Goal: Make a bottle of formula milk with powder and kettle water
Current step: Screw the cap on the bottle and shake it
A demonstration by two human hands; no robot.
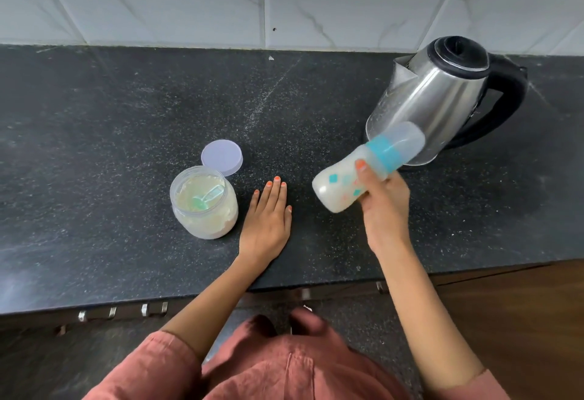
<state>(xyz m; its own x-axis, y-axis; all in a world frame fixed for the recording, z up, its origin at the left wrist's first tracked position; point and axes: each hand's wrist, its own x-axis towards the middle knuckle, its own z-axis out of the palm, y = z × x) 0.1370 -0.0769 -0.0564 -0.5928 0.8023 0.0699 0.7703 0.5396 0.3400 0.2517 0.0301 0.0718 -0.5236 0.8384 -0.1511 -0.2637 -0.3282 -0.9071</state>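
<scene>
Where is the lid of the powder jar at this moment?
In the head view, the lid lies flat on the dark counter, just behind the open powder jar, left of centre.

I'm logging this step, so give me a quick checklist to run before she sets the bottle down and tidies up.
1. Bottle gripped by the right hand: ok.
2. Cap and blue collar on the bottle: ok; tightness cannot tell.
3. Milky liquid in the bottle, blurred as if shaken; lumps: cannot tell.
4. Powder jar closed: not ok, its lid lies behind it, scoop inside.
5. Left hand free, flat on the counter: ok.
6. Kettle upright, lid shut: ok.
</scene>
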